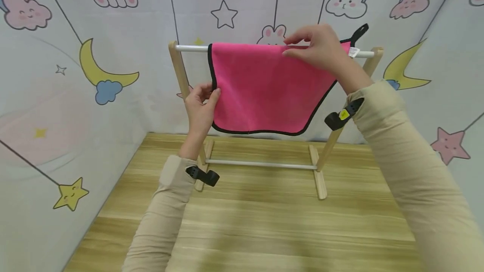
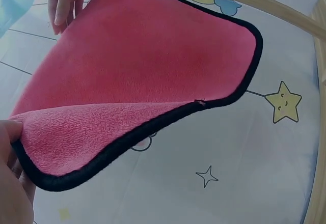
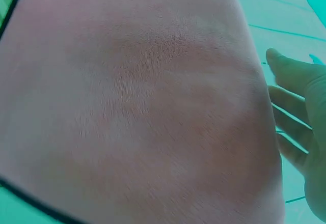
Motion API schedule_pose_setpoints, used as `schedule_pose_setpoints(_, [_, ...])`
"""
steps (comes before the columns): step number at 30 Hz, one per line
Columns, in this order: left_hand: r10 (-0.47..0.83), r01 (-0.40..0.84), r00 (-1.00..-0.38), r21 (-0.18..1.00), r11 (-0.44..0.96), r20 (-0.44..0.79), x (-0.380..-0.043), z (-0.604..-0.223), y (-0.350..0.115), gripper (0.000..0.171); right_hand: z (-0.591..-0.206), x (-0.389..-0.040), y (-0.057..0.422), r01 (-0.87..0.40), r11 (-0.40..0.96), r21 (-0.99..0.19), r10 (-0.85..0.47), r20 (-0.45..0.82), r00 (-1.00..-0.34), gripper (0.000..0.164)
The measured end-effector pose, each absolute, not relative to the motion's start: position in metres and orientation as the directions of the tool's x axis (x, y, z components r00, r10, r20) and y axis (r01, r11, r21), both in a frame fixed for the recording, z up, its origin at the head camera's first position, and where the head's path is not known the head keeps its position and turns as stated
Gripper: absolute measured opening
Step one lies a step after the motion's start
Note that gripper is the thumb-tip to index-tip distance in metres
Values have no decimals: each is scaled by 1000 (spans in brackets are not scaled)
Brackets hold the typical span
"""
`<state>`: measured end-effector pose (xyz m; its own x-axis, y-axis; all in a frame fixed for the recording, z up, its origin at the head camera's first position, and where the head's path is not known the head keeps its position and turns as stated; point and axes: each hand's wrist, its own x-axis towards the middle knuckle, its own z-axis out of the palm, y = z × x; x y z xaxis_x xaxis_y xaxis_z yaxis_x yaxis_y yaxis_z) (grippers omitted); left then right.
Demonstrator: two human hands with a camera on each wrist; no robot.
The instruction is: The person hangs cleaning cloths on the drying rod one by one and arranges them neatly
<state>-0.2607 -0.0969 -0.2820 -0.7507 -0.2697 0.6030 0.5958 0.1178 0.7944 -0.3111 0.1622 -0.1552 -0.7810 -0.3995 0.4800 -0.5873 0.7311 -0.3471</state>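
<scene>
A pink towel (image 1: 261,87) with black edging hangs over the upper white bar (image 1: 192,48) of a small wooden rack. At its left edge my left hand (image 1: 201,106) pinches the cloth between thumb and fingers. In the left wrist view, the left hand (image 2: 15,168) holds the edge, and the towel's plush underside (image 2: 86,132) shows there. My right hand (image 1: 317,47) is at the towel's top fold along the bar. The right wrist view shows that hand (image 3: 305,117) with thumb and fingers spread apart, fingertips beside the fold. A black loop (image 1: 360,32) and white tag (image 1: 353,52) stick out at the towel's upper right.
The rack's wooden posts (image 1: 178,68) stand on feet (image 1: 318,175) on a wood-grain surface (image 1: 257,221). A lower white bar (image 1: 261,163) joins them. Behind and at the sides hangs a white cloth backdrop (image 1: 124,37) printed with moons, stars and rainbows.
</scene>
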Motion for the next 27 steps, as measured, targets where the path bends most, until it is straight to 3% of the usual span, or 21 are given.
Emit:
schedule_pose_setpoints(9, [-281, 590, -732, 784, 195, 621, -270, -282, -96, 24, -180, -306, 183, -650, 758, -52, -487, 619, -617, 31])
schedule_pose_setpoints(20, [-291, 607, -725, 779, 159, 624, -256, -263, -96, 23, -166, -314, 181, -642, 766, -29, -449, 690, -568, 16])
schedule_pose_setpoints(23, [-308, 606, -716, 777, 172, 626, -255, -256, -97, 23, -155, -320, 180, -584, 810, -51, -394, 689, -607, 19])
schedule_pose_setpoints(27, [-323, 620, -699, 766, 169, 638, -266, -254, -99, 23, -146, -327, 180, -469, 871, -145, -334, 524, -783, 26])
